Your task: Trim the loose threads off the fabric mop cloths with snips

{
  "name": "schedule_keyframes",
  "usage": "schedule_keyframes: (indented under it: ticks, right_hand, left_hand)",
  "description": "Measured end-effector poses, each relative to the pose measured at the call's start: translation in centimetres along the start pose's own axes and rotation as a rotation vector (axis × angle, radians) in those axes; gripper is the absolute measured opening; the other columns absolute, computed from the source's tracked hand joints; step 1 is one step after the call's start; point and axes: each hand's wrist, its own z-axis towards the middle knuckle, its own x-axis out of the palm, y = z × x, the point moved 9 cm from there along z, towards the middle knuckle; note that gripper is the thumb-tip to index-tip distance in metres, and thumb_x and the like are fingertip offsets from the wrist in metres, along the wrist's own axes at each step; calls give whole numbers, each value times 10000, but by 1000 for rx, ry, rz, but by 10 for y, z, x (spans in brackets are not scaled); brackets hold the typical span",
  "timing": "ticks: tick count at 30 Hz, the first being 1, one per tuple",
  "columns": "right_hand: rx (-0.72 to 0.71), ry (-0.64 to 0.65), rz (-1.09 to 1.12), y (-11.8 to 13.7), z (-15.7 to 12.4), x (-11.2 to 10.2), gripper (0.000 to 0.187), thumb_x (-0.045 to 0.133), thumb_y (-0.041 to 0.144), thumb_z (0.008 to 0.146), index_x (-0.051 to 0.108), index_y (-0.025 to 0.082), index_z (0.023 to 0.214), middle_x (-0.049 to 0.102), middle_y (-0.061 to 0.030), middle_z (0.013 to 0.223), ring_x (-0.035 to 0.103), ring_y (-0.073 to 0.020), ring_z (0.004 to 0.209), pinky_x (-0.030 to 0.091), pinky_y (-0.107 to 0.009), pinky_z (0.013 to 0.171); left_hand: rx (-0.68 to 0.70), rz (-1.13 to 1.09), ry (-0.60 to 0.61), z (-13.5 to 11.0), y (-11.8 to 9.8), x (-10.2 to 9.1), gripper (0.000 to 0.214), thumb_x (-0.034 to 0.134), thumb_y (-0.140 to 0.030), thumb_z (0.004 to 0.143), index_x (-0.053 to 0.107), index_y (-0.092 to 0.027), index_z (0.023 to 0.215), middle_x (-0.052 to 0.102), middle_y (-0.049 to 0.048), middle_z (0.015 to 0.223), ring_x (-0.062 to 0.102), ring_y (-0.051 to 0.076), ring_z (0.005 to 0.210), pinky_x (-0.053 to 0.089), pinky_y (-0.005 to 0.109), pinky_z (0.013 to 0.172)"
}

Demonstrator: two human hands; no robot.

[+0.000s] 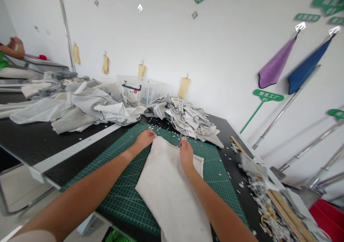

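A whitish piece of cloth (pixel 172 184) lies over the green cutting mat (pixel 123 174), its near end running out of the bottom of the view. My left hand (pixel 146 138) pinches the cloth's far left corner between thumb and fingers. Along the same far edge, further right, my right hand (pixel 186 151) is closed on the hem, fingertips together. To the right of that hand the hemmed edge continues to the far right corner. Small white scraps (pixel 158 129) are strewn on the mat just beyond both hands.
A big heap of grey and white cloths (pixel 88 102) covers the table's left; a pile of cut pieces (pixel 188 116) lies behind the mat. Clear plastic bins (pixel 131 90) stand by the wall. Wooden strips (pixel 285 213) and shreds lie at right. Another person's arm (pixel 16 48) shows far left.
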Motion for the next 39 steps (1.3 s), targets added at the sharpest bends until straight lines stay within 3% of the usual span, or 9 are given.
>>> schedule_keyframes:
  ticks: [3, 8, 14, 19, 21, 25, 28, 34, 39]
  right_hand:
    - [47, -68, 53, -4, 5, -16, 508, 219, 579, 1008, 474, 226, 744, 576, -15, 717, 507, -191, 703, 343, -278, 664]
    - [78, -52, 12, -13, 5, -31, 495, 260, 576, 1001, 520, 227, 764, 620, -36, 773, 525, -206, 726, 347, -287, 678]
    - [125, 33, -205, -42, -7, -57, 501, 263, 592, 997, 532, 237, 765, 634, -61, 769, 559, -229, 743, 349, -300, 685]
    - [178, 52, -287, -69, -11, -85, 495, 286, 610, 982, 552, 245, 780, 631, -50, 749, 571, -231, 728, 359, -301, 676]
    - [181, 56, -284, -75, -8, -89, 444, 356, 613, 959, 574, 250, 828, 634, -34, 761, 578, -226, 720, 362, -294, 667]
    - [182, 106, -310, -82, 1, -83, 292, 582, 507, 863, 627, 260, 1011, 659, -28, 841, 611, -222, 775, 363, -272, 660]
    - [153, 172, -341, -83, 5, -74, 275, 617, 393, 839, 648, 269, 1082, 673, -21, 853, 613, -209, 777, 353, -259, 652]
    - [99, 200, -398, -79, 4, -72, 186, 575, 371, 874, 701, 247, 932, 692, -25, 829, 589, -187, 718, 312, -253, 608]
    - [83, 156, -239, -80, 5, -77, 280, 542, 437, 883, 707, 214, 926, 689, -25, 786, 593, -196, 718, 358, -259, 637]
  left_hand:
    - [-48, 157, 8, 1, 4, -7, 193, 641, -377, 794, 715, -218, 873, 758, 65, 914, 686, 217, 865, 463, 271, 743]
    - [-125, 366, 32, -1, 7, -17, 244, 560, -427, 857, 689, -230, 920, 753, 100, 1004, 689, 252, 948, 472, 305, 797]
    - [-185, 514, 33, -8, 12, -33, 249, 466, -280, 893, 682, -193, 980, 718, 176, 1078, 658, 335, 1056, 465, 425, 873]
    - [-86, 622, -123, -15, -18, -42, 292, 550, -232, 831, 613, -173, 1110, 668, 187, 1138, 594, 387, 1111, 430, 500, 910]
    - [60, 545, -85, -18, -47, -27, 275, 562, -259, 843, 602, -197, 1108, 681, 145, 1088, 605, 346, 1063, 435, 451, 901]
    - [477, 354, 155, -41, -123, 28, 240, 566, -266, 865, 621, -232, 1095, 689, 84, 981, 608, 268, 974, 421, 366, 890]
    - [680, 295, 277, -61, -160, 66, 249, 564, -267, 872, 635, -239, 1108, 685, 82, 1016, 596, 269, 997, 410, 369, 908]
    - [716, 361, 300, -61, -169, 127, 275, 608, -310, 864, 633, -219, 1122, 660, 121, 1075, 582, 308, 1042, 413, 403, 906]
    - [691, 321, 232, -63, -166, 138, 190, 564, -311, 916, 652, -224, 1061, 650, 109, 1038, 557, 291, 1041, 393, 405, 906]
